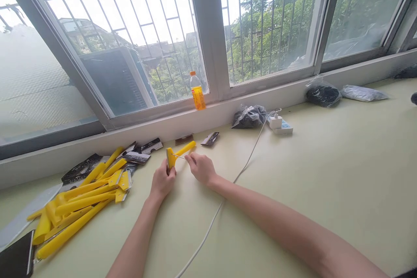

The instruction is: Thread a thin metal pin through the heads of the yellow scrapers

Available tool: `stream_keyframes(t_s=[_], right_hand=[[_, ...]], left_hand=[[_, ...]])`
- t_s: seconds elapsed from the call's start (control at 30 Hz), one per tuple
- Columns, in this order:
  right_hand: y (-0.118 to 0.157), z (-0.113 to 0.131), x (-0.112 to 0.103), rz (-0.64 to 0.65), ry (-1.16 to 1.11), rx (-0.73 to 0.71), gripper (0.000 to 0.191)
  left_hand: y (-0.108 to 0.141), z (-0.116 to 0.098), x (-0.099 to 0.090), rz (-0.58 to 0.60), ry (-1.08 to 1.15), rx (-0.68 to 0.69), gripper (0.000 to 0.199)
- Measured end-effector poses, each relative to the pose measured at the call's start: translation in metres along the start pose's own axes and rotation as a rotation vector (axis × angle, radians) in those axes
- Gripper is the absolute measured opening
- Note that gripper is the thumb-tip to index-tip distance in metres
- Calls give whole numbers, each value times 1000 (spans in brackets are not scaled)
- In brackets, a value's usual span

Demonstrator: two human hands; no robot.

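**Yellow tool braced in one hand, thin rod brought to it by the other**

Below the orange-capped clear bottle of yellow drink (198, 93), slightly to its left, the left hand (163, 182) grasps the head of a yellow plastic tool with a long round handle (185, 150). The fingers wrap the head's lower end and keep it upright, apparently so that its flat side faces the other hand; the handle slants away, leaving that side accessible. The right hand (202, 168) pinches a slim metallic rod (180, 157), whose far end meets the head. Gripping the rod by its near end probably gives control over the tip; what the tip engages is too small to tell

Well left of the bottle and nearer the person, similar yellow tools (81, 202) lie heaped, handles and heads overlapping, perhaps simply within reach of the left hand. Flat black-and-white packets (152, 145) lie between that heap and the bottle. Right of the bottle, a white cable (258, 139) runs from a white plug adapter (275, 121) and passes beneath the right forearm
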State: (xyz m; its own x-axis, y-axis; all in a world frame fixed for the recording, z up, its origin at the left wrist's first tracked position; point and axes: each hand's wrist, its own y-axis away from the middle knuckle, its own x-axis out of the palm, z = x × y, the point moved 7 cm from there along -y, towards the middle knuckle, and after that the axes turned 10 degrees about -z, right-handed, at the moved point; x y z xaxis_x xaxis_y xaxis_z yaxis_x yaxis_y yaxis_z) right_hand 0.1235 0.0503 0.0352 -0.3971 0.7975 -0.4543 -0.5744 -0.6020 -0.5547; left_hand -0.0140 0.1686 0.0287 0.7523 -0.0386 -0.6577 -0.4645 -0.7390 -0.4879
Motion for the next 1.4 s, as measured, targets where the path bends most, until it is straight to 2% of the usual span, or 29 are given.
stream_keyframes(t_s=[0.1, 0.23, 0.4, 0.67, 0.83, 1.03, 1.13, 1.3, 1.4], right_hand=[[1, 1, 2, 9, 6, 15, 34], [5, 8, 5, 54, -5, -33, 6], [6, 10, 6, 77, 16, -99, 5], [2, 4, -3, 7, 8, -48, 19], [-1, -1, -5, 17, 11, 20, 34], [4, 4, 5, 121, 82, -4, 31], [7, 11, 9, 153, 73, -58, 20], [9, 13, 14, 159, 143, -127, 11], [9, 14, 15, 132, 281, -197, 16]], left_hand=[[0, 0, -1, 1, 0, -7, 6], [-1, 0, -1, -4, 13, -23, 6], [-2, 2, -1, -5, 6, -31, 7], [-1, 0, -2, -4, 15, 24, 6], [0, -3, -3, -15, -54, 69, 3], [-1, -2, -4, -27, -62, 60, 5], [-2, 3, -3, -26, 0, 5, 4], [-4, 7, -2, -17, 43, -18, 4], [-4, 7, -2, -13, 38, -11, 4]])
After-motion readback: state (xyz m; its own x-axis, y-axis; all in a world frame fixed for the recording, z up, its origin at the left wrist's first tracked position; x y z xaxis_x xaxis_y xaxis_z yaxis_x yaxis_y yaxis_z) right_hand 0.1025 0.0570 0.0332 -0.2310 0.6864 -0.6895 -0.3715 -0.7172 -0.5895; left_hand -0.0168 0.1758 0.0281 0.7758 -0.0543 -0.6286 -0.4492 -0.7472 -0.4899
